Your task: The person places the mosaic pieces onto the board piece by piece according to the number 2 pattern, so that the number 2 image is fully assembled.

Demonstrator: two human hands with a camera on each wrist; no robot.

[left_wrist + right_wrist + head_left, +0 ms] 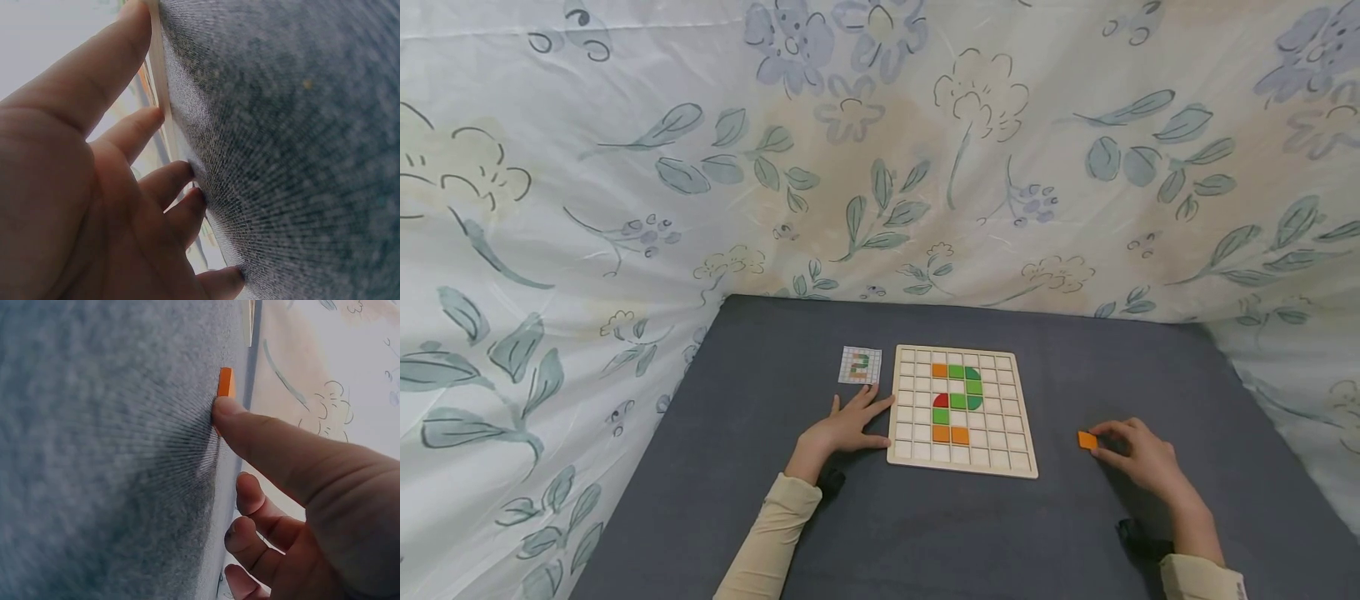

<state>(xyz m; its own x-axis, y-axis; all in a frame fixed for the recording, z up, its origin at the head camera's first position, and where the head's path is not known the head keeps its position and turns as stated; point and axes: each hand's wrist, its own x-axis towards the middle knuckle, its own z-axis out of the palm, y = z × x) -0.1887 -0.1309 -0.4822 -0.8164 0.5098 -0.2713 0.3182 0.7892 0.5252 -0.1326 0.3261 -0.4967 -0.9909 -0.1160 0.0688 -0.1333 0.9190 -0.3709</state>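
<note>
In the head view a wooden grid board (925, 452) lies on the dark cloth, with orange, green and red tiles set in its squares. My left hand (847, 423) is spread at the board's left side, thumb and a fingertip touching its edge. To the right of the board, my right hand (1138, 454) pinches an orange square tile (1087, 440) between thumb and finger. The right wrist view shows this orange tile (225, 381) beyond the thumb, close over the cloth. Straight fingers of the left hand (125, 187) rest along the board's edge (161, 69) in the left wrist view.
A small pattern card (860, 365) with a gridded coloured figure lies left of the board, just beyond the left fingertips. Dark grey cloth (970, 533) covers the table. Behind it hangs a white floral curtain (880, 167), which also closes off both sides.
</note>
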